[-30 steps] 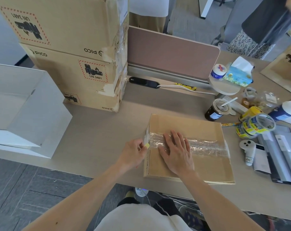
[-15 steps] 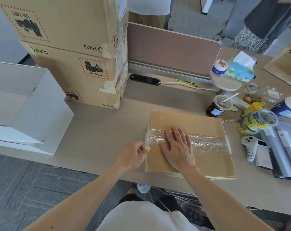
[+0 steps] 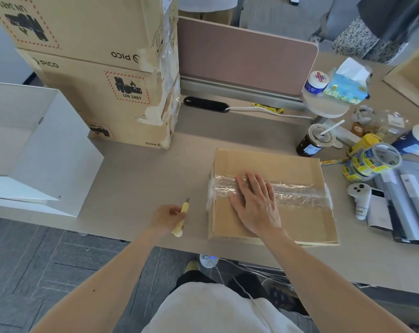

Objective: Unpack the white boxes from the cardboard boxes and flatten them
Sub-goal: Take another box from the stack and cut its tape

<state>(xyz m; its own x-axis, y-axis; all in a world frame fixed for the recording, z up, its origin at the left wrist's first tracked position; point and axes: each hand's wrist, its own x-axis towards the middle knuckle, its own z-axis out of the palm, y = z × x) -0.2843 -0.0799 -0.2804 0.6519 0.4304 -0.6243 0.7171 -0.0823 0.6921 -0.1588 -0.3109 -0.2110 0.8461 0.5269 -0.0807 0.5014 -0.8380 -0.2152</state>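
A closed cardboard box (image 3: 299, 219) lies flat on the desk, sealed across its top with wrinkled clear tape (image 3: 297, 193). My right hand (image 3: 254, 203) rests flat on the box's left half, fingers spread over the tape. My left hand (image 3: 166, 218) grips a small yellow utility knife (image 3: 180, 218), blade pointing away, a short way left of the box and apart from it. A white box (image 3: 47, 155) with open flaps lies at the desk's left end.
Three stacked PICO cardboard cartons (image 3: 95, 75) stand at the back left. A desk divider (image 3: 242, 56) runs behind. At right are a drink cup (image 3: 316, 140), tape rolls (image 3: 371, 162), a white controller (image 3: 359, 198) and grey folders (image 3: 407, 205). A person stands beyond the desk.
My left hand has pulled the knife away from the box's left taped edge, leftward and toward me. My right hand still presses on the box.
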